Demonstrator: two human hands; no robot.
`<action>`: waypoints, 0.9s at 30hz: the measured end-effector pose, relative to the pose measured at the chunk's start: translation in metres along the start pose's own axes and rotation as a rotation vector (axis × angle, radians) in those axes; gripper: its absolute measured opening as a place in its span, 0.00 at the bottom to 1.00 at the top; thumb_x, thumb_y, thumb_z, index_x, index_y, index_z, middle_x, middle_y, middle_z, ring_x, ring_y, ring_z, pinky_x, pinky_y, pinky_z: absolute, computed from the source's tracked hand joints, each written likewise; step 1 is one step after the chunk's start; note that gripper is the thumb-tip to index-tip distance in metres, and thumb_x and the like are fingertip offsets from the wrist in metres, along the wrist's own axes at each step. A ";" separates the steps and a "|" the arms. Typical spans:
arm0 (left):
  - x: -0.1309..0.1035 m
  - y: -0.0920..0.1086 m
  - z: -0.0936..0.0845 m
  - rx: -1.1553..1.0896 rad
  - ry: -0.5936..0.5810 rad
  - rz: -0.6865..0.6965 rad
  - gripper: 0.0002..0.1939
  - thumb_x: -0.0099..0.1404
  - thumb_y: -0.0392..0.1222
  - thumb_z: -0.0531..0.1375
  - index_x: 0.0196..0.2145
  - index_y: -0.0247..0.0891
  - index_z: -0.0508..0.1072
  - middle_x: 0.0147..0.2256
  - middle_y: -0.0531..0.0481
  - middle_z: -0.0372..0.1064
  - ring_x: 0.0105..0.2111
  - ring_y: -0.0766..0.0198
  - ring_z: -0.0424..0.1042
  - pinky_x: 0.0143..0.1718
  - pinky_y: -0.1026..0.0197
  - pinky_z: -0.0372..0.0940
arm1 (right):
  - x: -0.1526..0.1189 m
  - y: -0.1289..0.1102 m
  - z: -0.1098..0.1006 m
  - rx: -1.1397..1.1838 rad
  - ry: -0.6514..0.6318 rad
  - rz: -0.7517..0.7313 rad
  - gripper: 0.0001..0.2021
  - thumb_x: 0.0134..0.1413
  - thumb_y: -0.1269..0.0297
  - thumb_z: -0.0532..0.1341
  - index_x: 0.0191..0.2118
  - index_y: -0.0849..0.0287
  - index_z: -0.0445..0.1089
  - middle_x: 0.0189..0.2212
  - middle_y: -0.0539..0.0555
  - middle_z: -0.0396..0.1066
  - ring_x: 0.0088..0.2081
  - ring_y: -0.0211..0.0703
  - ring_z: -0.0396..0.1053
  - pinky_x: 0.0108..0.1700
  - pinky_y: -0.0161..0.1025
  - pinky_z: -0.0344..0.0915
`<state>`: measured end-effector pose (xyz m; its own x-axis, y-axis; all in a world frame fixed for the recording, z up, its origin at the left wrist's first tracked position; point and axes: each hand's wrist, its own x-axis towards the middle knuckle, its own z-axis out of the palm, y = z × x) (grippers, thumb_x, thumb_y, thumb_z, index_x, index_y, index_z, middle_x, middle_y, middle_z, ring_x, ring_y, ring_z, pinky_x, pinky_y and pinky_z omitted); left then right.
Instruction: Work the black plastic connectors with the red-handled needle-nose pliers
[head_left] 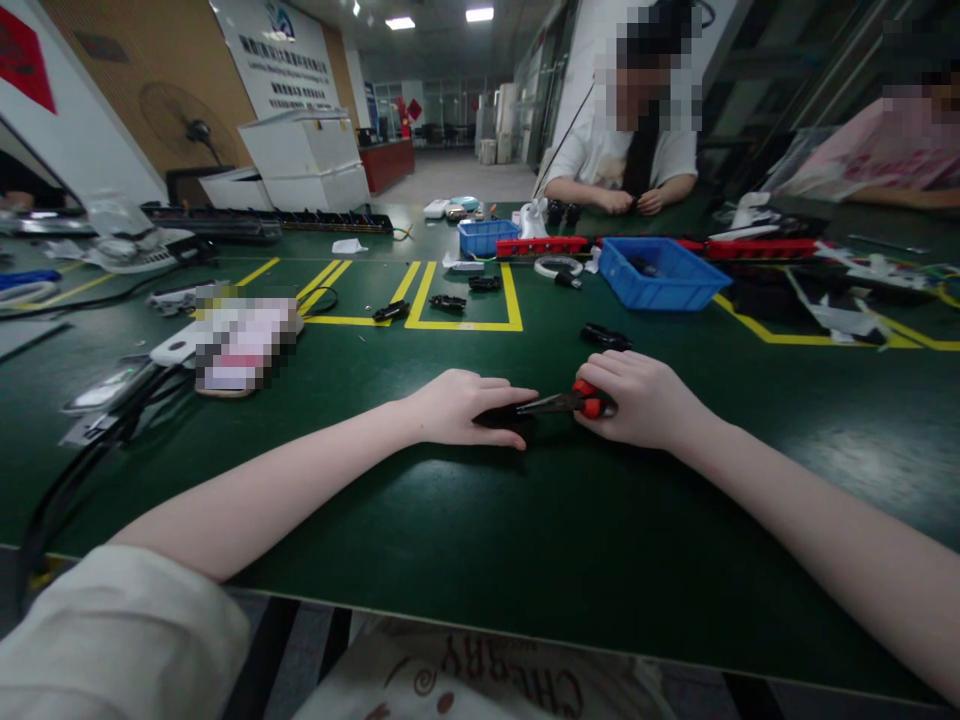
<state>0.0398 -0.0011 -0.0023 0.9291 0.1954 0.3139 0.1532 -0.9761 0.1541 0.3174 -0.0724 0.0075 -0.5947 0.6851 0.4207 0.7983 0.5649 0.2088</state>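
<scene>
“Red-handled, long-nosed metal pliers (568, 401) are sitting in our right hand (634, 400), over the dark green tabletop (525, 540). How are we gripping them?”

“We are holding the handles in tightly curled fingers, and the nose is pointing toward our left hand (450, 410).”

“And what are we holding in that one?”

“A small black piece (502, 413), between thumb and fingers in a narrow grip. The pliers' tips are overlapping it in our view; whether they are biting on it, we cannot tell.”

“How are the edges lying?”

“Nearer than both hands, green surface is stretching to the straight front edge, with our forearms slanting in from either side. That is giving us room toward ourselves.”

“And ahead?”

“A long, shiny black part (605, 336) is lying just past our right knuckles, so space is tightening there. Farther off, a blue rectangular plastic bin (675, 295) is standing. Two small dark parts (448, 302) are lying inside a yellow tape outline (514, 300).”

“On the left?”

“A pale-screened phone (234, 372) is resting beyond our forearm, and thick black cables (56, 495) are trailing toward the front edge.”
</scene>
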 end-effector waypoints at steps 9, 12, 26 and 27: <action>0.003 0.005 0.002 0.145 -0.008 -0.127 0.29 0.74 0.57 0.55 0.63 0.35 0.67 0.42 0.44 0.76 0.35 0.61 0.75 0.37 0.60 0.65 | 0.003 0.002 -0.004 0.114 -0.160 0.136 0.07 0.53 0.59 0.59 0.30 0.56 0.63 0.29 0.54 0.70 0.29 0.43 0.66 0.32 0.40 0.61; 0.004 0.007 0.002 0.148 -0.010 -0.152 0.29 0.73 0.57 0.55 0.63 0.36 0.67 0.42 0.45 0.77 0.36 0.61 0.76 0.38 0.60 0.66 | 0.003 0.001 -0.003 0.103 -0.166 0.154 0.08 0.54 0.58 0.59 0.30 0.56 0.64 0.30 0.55 0.71 0.30 0.43 0.66 0.32 0.40 0.61; 0.002 0.008 0.002 0.098 0.023 -0.213 0.29 0.72 0.57 0.58 0.63 0.37 0.68 0.45 0.45 0.76 0.37 0.60 0.77 0.37 0.60 0.68 | 0.005 -0.011 -0.008 0.092 -0.188 0.231 0.08 0.53 0.59 0.60 0.32 0.57 0.67 0.32 0.56 0.73 0.30 0.43 0.68 0.33 0.39 0.61; 0.002 0.008 0.002 0.082 0.027 -0.226 0.29 0.71 0.56 0.58 0.63 0.37 0.68 0.45 0.45 0.76 0.37 0.60 0.77 0.37 0.60 0.68 | 0.006 -0.012 -0.009 0.087 -0.199 0.245 0.08 0.54 0.59 0.60 0.32 0.57 0.67 0.32 0.56 0.73 0.30 0.43 0.68 0.33 0.39 0.61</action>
<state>0.0438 -0.0090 -0.0026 0.8590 0.4109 0.3054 0.3837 -0.9116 0.1472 0.3050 -0.0796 0.0151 -0.3996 0.8772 0.2662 0.9141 0.4033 0.0433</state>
